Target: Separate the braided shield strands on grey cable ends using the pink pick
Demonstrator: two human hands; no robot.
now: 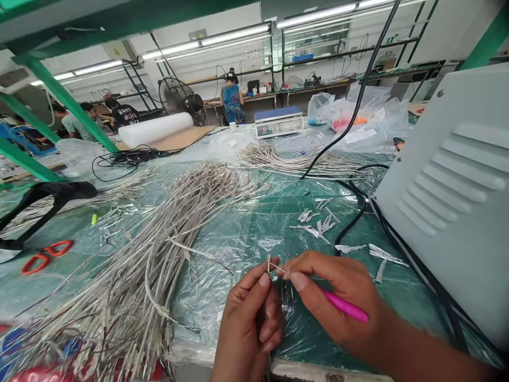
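At the table's front edge, my left hand is closed, pinching the end of a thin braided cable between thumb and forefinger. My right hand is wrapped around a slim pick-like tool with a pink handle. Its thin pale tip touches or nearly touches the cable end; exactly where they meet is too small to tell. To the left of my hands spreads a large bundle of similar grey-white cables, some with dark wire ends showing.
Orange-handled scissors lie at far left. Silvery scraps are scattered beyond my right hand. A grey louvred metal box with black cords stands right. Farther back are another cable bundle, a blue-topped scale and several people.
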